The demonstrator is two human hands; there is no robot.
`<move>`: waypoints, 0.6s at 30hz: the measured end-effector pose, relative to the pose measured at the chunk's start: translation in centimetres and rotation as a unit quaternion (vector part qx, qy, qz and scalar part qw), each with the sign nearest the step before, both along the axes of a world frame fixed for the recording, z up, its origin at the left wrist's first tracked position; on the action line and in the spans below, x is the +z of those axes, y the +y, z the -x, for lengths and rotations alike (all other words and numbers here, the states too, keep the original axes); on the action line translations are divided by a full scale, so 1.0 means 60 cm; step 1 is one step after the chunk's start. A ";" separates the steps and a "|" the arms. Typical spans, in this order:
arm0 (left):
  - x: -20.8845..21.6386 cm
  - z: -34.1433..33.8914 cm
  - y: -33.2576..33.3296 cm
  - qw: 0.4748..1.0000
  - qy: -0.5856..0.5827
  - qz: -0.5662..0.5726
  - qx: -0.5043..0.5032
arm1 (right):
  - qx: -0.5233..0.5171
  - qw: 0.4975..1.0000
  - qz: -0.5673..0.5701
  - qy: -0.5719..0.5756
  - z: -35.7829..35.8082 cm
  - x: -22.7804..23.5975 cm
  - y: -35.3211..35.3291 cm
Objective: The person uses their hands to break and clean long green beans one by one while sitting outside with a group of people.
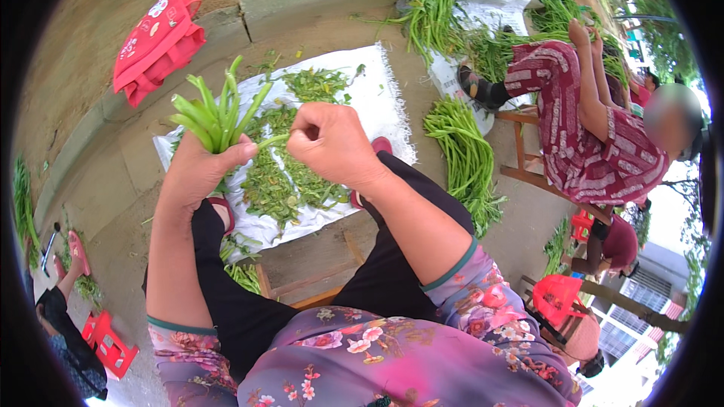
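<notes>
My left hand (197, 169) is wrapped round a bunch of thick green vegetable stems (207, 111), their cut ends pointing up and away from me. My right hand (330, 143) is closed just beside it, thumb and forefinger pinching a thin pale green stem (273, 140) that reaches across to the left thumb. Below both hands, a white woven sheet (385, 117) lies on the ground. Spread over it are plucked green leaves (275, 196), some of them yellowish.
A red cloth bag (154, 45) lies by the kerb (317, 4) at far left. To the right is a long bundle of green stems (460, 151). Beyond it a person in a patterned red outfit (562, 98) sits on a wooden chair. A red plastic stool (109, 343) stands at lower left.
</notes>
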State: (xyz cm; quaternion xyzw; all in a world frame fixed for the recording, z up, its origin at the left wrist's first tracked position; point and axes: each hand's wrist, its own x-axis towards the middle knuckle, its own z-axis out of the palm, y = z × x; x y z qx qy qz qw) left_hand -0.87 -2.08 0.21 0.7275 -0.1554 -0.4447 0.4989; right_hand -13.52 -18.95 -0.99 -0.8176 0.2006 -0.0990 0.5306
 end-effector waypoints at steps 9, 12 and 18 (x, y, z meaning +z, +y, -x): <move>-0.003 -0.005 0.006 0.999 0.020 0.023 0.015 | -0.125 0.982 -0.140 0.019 -0.012 -0.013 -0.024; 0.011 -0.008 0.004 0.999 0.026 0.021 0.036 | -0.143 0.975 -0.167 0.014 -0.009 -0.009 -0.048; 0.000 -0.010 0.004 0.997 0.003 0.034 0.068 | -0.057 0.987 -0.138 0.054 -0.004 -0.003 -0.049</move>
